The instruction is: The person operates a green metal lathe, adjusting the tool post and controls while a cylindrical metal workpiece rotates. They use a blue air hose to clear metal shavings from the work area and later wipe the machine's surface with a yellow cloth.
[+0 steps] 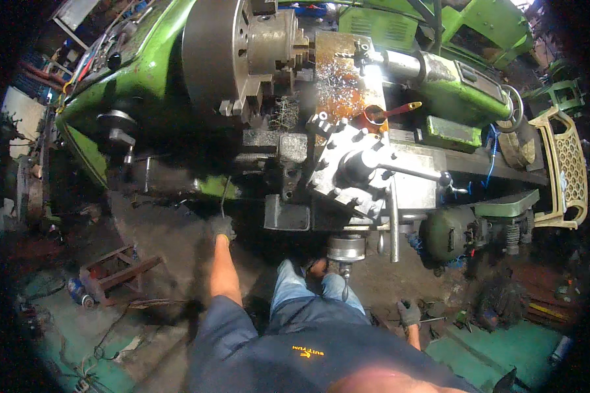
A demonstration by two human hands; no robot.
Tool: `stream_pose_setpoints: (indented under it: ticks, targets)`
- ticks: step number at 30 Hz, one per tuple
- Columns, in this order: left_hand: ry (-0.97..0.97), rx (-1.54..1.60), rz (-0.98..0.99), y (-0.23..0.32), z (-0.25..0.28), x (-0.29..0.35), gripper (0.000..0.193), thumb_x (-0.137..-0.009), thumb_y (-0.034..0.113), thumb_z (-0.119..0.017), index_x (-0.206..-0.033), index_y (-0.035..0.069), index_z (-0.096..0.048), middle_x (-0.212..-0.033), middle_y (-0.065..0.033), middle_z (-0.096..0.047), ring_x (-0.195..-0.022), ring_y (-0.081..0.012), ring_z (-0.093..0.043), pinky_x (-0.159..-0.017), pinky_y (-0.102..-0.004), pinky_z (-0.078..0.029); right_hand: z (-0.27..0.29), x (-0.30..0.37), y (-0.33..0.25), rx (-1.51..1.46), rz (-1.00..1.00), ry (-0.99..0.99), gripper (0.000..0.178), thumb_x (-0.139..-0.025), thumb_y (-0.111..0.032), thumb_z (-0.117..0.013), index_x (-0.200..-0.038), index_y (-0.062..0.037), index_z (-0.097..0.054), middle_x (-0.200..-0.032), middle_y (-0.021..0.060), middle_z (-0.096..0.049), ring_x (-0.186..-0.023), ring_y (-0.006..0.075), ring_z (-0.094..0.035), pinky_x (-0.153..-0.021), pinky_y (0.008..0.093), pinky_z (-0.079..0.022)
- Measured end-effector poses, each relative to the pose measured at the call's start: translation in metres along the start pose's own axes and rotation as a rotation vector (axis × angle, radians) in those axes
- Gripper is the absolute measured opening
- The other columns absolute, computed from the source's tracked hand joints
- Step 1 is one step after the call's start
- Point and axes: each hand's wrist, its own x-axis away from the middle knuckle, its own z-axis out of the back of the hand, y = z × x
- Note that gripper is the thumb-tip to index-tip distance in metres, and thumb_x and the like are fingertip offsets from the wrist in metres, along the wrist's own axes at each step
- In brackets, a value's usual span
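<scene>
My left hand point(221, 229), in a dark grey glove, is closed around the lower end of a thin lever point(226, 196) that hangs from the front of a green lathe point(160, 72). My right hand point(410, 313), gloved too, is low by my right side. A thin rod point(432, 320) shows beside it; whether the fingers grip it is unclear. Ahead is the lathe's large chuck point(210, 56) with stepped jaws. Right of the chuck, a square tool post point(351, 173) with a clamping handle point(413, 171) sits on the carriage, above a round handwheel point(346, 249).
Metal chips lie on a rusty plate point(337, 85) behind the tool post, near a red pot point(372, 118) with a brush in it. The tailstock point(465, 88) is at right, with a beige plastic chair point(567, 167) beyond. A rusty metal stand point(121, 272) is on the floor at left.
</scene>
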Motion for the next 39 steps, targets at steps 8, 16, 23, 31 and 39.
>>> stream_pose_setpoints:
  ticks: [8,16,23,31,39]
  targets:
    - [-0.134,-1.109,-0.524,0.0,0.051,0.096,0.04,-0.086,0.041,-0.065,-0.107,0.007,-0.07,-0.085,-0.0181,-0.069,-0.076,-0.0321,-0.068,-0.068,-0.0478,-0.054,0.105,-0.049,-0.101,-0.19,0.171,0.446,0.041,-0.089,-0.025,-0.072,-0.122,-0.0014,-0.065,-0.115,0.015,-0.069,-0.106,0.0267,-0.065,-0.095,0.0374,-0.049]
    - [0.361,-0.465,-1.037,0.237,0.163,0.119,0.03,-0.094,0.028,-0.061,-0.112,0.005,-0.069,-0.108,-0.0202,-0.068,-0.101,-0.036,-0.065,-0.089,-0.0419,-0.051,0.188,0.032,-0.361,-0.606,0.669,0.845,0.036,-0.097,-0.011,-0.063,-0.13,0.003,-0.058,-0.132,0.0137,-0.062,-0.121,0.024,-0.058,-0.105,0.0361,-0.044]
    - [0.314,-0.224,-1.783,0.503,0.166,0.302,0.031,-0.096,0.024,-0.062,-0.12,0.004,-0.065,-0.124,-0.017,-0.065,-0.114,-0.0337,-0.062,-0.099,-0.0379,-0.047,0.128,0.102,-0.538,-0.596,1.09,0.867,0.041,-0.091,0.001,-0.064,-0.131,0.003,-0.057,-0.131,0.0162,-0.062,-0.116,0.0244,-0.061,-0.102,0.0381,-0.047]
    - [-0.153,-0.266,-1.835,0.571,0.183,0.228,0.029,-0.096,0.023,-0.064,-0.121,0.007,-0.064,-0.113,-0.0131,-0.065,-0.113,-0.0228,-0.058,-0.099,-0.0332,-0.045,0.091,0.131,-0.659,-0.711,1.099,0.608,0.042,-0.088,-0.002,-0.07,-0.129,0.0014,-0.059,-0.12,0.0122,-0.067,-0.109,0.0191,-0.064,-0.095,0.0327,-0.05]
    - [0.144,0.229,-1.423,0.465,0.252,0.24,0.03,-0.099,0.023,-0.059,-0.115,-0.002,-0.063,-0.1,-0.0063,-0.068,-0.094,-0.0208,-0.062,-0.09,-0.035,-0.048,0.03,0.119,-0.642,-0.805,0.751,0.337,0.037,-0.094,-0.012,-0.067,-0.128,0.0021,-0.059,-0.116,0.0106,-0.069,-0.104,0.0173,-0.064,-0.093,0.0316,-0.051]
